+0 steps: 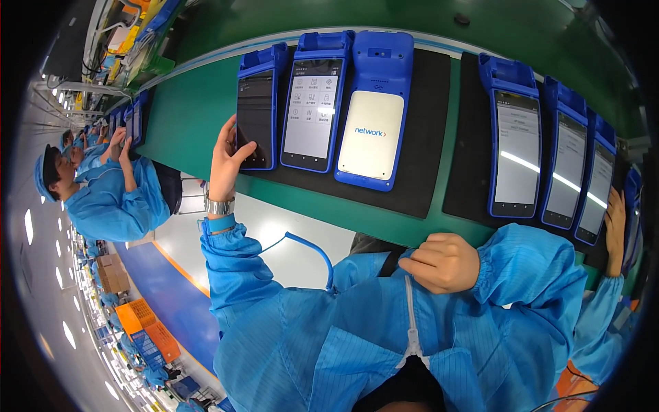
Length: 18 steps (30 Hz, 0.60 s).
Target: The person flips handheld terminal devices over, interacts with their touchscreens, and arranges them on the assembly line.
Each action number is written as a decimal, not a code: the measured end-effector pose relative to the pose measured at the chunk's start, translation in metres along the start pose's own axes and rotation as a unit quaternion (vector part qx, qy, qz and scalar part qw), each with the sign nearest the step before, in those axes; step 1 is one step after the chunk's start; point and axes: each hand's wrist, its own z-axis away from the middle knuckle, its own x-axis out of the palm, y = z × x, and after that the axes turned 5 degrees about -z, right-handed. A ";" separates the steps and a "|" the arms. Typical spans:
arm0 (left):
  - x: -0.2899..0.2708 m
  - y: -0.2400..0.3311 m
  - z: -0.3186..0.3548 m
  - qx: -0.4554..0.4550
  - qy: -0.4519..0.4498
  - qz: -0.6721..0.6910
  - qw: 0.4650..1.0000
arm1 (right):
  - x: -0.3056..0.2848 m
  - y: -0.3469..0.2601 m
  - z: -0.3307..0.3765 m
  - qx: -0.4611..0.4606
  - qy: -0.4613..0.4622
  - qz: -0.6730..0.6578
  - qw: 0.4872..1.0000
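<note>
Three blue handheld terminals lie side by side on a black mat (425, 185). My left hand (230, 154) touches the lower left edge of the leftmost terminal (257, 113), whose screen is dark; the thumb rests on its screen. The middle terminal (312, 103) shows a menu of icons. The third terminal (374, 117) shows a white start screen. My right hand (443, 261) is closed into a loose fist and rests against the chest of my blue coat, near the zip, holding nothing visible. A metal watch and a blue wrist strap sit on my left wrist.
A second black mat (467, 185) to the right carries three more lit blue terminals (516, 147), and another person's hand (614, 223) touches the far right one. The green conveyor belt (185, 117) runs leftward. A seated co-worker in blue (110, 192) works at the left.
</note>
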 end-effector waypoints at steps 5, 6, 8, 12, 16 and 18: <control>0.025 0.032 -0.001 0.195 0.153 -0.271 0.930 | 0.002 0.002 -0.002 -0.020 0.032 -0.005 0.999; 0.034 0.039 -0.002 0.258 0.131 -0.303 0.908 | 0.002 0.002 -0.002 -0.019 0.029 -0.004 0.999; 0.055 0.051 0.003 0.283 0.095 -0.401 0.866 | 0.002 0.002 -0.002 -0.018 0.028 -0.002 0.999; 0.078 0.069 0.004 0.293 0.059 -0.507 0.809 | 0.002 0.002 -0.001 -0.024 0.027 0.001 0.999; 0.092 0.083 0.020 0.276 0.064 -0.403 0.870 | 0.001 0.002 -0.001 -0.028 0.026 -0.005 0.999; 0.112 0.089 0.029 0.293 0.006 -0.310 0.904 | 0.000 0.002 -0.001 -0.021 0.020 -0.010 1.000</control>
